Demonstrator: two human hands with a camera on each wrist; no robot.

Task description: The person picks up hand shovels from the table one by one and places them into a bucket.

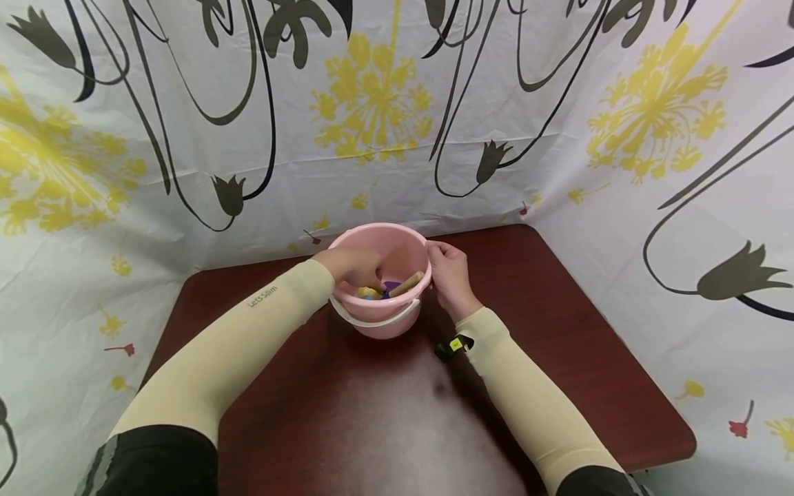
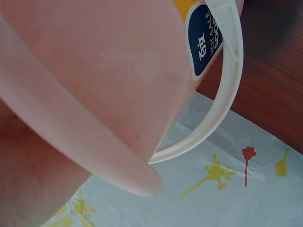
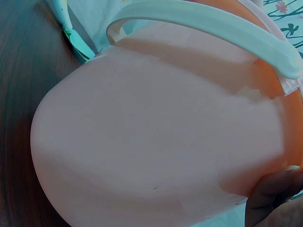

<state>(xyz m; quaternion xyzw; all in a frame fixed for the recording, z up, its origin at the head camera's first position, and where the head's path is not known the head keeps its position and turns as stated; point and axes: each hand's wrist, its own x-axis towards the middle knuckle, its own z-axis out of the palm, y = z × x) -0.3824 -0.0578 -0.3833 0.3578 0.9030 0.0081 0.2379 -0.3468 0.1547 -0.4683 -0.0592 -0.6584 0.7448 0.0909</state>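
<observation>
A pink bucket (image 1: 383,324) with a white handle (image 1: 372,324) stands near the far edge of the table. My left hand (image 1: 356,265) reaches down over the rim into it; its fingertips are partly hidden, so whether they hold anything is unclear. Beside those fingers lie a yellow and blue thing (image 1: 369,293), a purple thing (image 1: 391,286) and a tan stick-like piece (image 1: 406,284). With thumb and fingers, my right hand (image 1: 449,272) grips the bucket's right rim. The right wrist view shows its thumb (image 3: 272,191) against the pink wall.
The dark red-brown table (image 1: 558,358) has rounded corners. A patterned white cloth (image 1: 298,158) hangs close behind it and along both sides. By my right wrist is a small black device with a yellow mark (image 1: 455,344). A slim pale-green thing (image 3: 71,35) shows beyond the bucket.
</observation>
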